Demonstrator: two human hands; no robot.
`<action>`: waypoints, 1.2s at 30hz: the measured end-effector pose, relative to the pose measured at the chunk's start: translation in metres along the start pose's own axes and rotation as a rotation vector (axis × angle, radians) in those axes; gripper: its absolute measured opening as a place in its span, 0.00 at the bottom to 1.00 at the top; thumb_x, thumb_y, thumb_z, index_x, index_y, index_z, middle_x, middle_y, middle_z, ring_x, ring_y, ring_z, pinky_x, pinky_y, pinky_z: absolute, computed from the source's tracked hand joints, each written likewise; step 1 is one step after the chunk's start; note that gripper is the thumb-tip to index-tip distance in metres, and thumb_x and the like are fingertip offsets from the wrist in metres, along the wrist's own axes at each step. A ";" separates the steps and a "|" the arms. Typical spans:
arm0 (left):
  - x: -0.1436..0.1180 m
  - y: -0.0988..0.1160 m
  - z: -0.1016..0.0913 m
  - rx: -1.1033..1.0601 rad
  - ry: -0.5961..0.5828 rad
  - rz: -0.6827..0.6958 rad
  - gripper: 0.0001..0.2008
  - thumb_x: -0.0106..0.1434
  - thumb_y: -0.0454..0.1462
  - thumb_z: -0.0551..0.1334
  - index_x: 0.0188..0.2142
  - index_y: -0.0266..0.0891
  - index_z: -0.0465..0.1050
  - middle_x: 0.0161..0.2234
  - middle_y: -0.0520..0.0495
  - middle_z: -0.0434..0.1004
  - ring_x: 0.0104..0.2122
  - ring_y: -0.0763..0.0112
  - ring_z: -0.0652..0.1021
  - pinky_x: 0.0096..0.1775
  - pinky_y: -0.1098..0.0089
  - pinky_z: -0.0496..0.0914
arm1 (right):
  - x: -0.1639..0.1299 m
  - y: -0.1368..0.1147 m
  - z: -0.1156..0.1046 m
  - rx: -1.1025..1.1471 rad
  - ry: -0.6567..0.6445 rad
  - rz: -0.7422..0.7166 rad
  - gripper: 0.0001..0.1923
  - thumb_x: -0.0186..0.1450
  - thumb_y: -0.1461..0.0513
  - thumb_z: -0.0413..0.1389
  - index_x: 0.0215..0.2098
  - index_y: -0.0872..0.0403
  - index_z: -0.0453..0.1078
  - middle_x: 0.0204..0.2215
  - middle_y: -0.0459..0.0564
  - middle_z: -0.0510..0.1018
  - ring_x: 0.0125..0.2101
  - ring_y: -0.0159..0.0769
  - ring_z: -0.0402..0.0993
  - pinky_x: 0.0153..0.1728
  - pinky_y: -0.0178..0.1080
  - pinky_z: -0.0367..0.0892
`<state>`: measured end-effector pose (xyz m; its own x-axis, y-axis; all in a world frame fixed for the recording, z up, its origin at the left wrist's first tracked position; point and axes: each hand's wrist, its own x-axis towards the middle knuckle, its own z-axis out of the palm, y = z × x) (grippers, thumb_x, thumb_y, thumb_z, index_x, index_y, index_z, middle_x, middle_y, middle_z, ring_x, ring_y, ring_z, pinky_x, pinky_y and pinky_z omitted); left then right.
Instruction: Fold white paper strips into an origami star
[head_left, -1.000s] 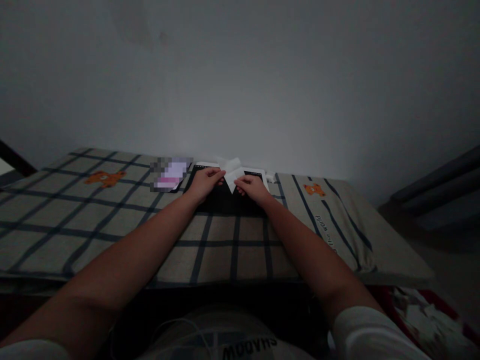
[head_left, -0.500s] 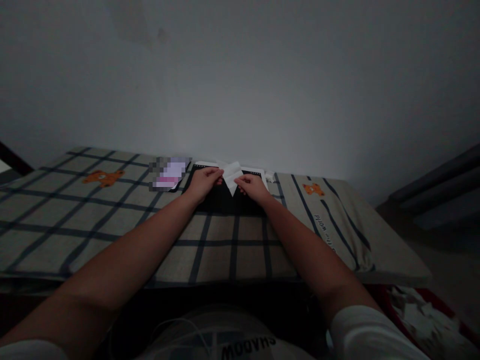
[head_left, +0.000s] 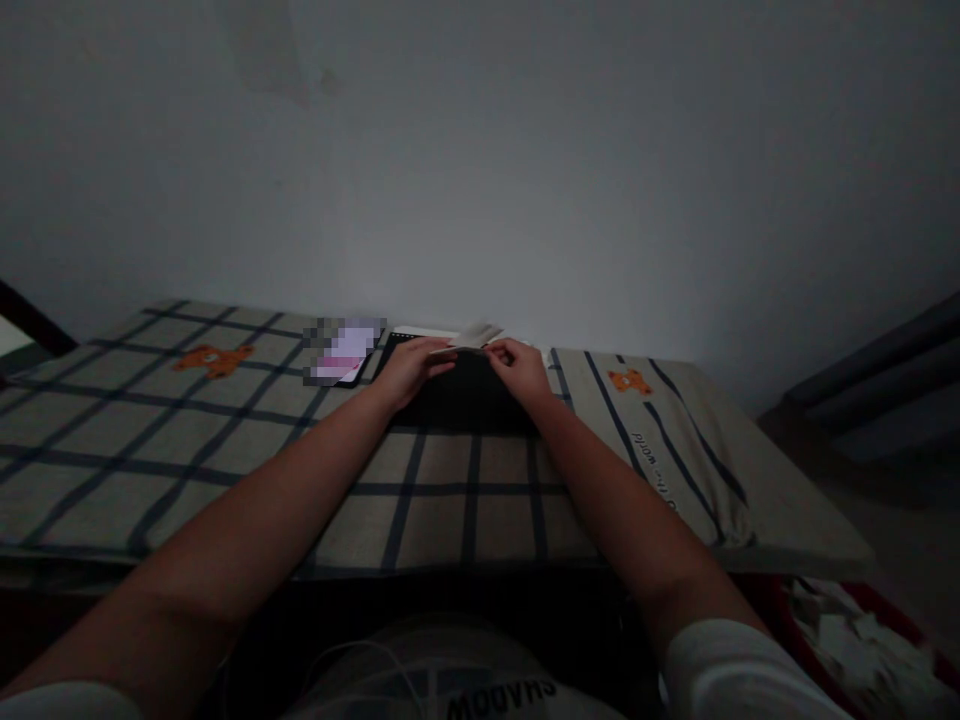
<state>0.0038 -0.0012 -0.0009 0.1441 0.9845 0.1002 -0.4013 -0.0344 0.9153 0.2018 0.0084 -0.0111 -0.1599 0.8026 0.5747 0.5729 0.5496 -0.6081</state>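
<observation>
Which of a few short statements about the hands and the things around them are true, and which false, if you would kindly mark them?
1. The left hand and right hand both hold the white paper. True.
2. The pixelated screen lies right of the dark pad. False: it lies left of it.
3. The cloth has blue stripes. True.
4. The red container is empty. False: white scraps lie in it.

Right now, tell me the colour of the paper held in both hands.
The paper is white, looking greyish in dim light; the head view shows it best.
</observation>
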 end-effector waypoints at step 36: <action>0.000 0.011 -0.008 0.459 -0.095 0.000 0.16 0.49 0.36 0.66 0.40 0.36 0.77 0.35 0.44 0.78 0.31 0.69 0.76 0.38 0.68 0.68 | -0.001 -0.007 -0.021 -0.397 -0.373 -0.415 0.17 0.63 0.55 0.53 0.48 0.50 0.70 0.47 0.53 0.68 0.47 0.39 0.64 0.43 0.39 0.61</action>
<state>-0.0077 0.0002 0.0056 0.2353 0.9650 0.1157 0.0371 -0.1279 0.9911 0.2149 -0.0014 0.0044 -0.6553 0.6096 0.4460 0.6447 0.7591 -0.0903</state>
